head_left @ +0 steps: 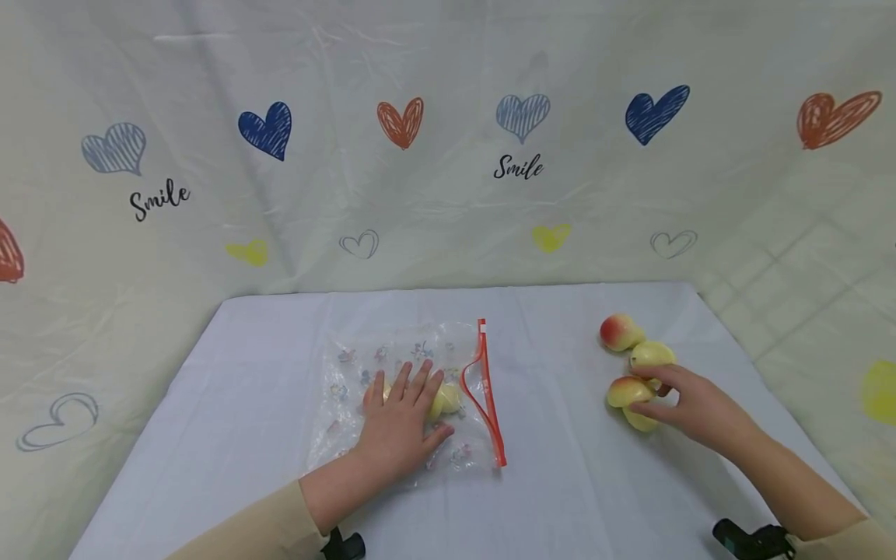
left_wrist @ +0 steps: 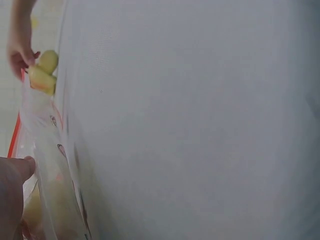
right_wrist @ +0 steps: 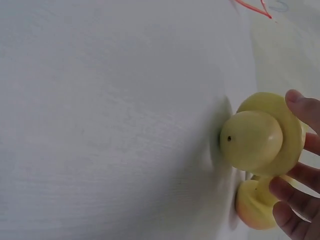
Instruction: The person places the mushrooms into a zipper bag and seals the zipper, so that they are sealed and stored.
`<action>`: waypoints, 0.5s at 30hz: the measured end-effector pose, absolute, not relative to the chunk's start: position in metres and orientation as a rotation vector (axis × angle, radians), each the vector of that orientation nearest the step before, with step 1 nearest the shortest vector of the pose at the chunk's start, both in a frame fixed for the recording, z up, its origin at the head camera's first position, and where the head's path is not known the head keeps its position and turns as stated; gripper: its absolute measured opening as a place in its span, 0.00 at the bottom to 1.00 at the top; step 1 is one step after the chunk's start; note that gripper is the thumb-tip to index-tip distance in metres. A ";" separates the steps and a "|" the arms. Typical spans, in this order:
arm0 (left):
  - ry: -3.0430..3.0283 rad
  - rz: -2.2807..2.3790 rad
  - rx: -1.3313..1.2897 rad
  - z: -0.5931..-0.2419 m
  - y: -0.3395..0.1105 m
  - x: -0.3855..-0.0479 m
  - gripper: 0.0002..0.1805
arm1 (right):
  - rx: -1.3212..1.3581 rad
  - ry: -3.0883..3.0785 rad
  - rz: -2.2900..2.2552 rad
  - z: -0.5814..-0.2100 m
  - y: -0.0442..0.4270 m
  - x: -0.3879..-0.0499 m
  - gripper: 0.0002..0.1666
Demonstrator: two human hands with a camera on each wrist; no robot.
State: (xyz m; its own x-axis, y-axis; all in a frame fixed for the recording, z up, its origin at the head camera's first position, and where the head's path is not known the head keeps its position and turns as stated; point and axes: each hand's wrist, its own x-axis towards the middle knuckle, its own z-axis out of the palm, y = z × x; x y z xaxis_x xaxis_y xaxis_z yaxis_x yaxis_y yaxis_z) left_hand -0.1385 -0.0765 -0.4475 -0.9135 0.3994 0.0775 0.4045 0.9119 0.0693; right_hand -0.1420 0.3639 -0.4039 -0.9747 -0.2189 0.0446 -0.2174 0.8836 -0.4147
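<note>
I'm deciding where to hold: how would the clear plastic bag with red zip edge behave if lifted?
The clear plastic bag would probably flop: it looks thin and wrinkled. The red zip edge looks somewhat stiffer, one side running nearly straight. The rounded yellow fruits inside would likely shift and make it sag.

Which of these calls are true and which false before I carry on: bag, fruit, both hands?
1. The left hand lies spread on the clear bag. True.
2. The bag's zip strip is blue. False: the zip strip is orange-red.
3. Yellow fruit shows inside the bag. True.
4. The right hand rests on the bag. False: the right hand is at the loose fruit.
5. The zip strip is on the bag's right side. True.
</note>
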 end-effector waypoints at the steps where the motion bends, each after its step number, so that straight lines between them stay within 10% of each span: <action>1: -3.010 -0.128 -0.634 -0.447 -0.077 -0.138 0.46 | -0.360 3.044 -0.675 -0.405 0.364 -0.142 0.36; 15: -3.029 -0.115 -0.625 -0.447 -0.076 -0.137 0.47 | -0.376 3.056 -0.753 -0.416 0.358 -0.141 0.33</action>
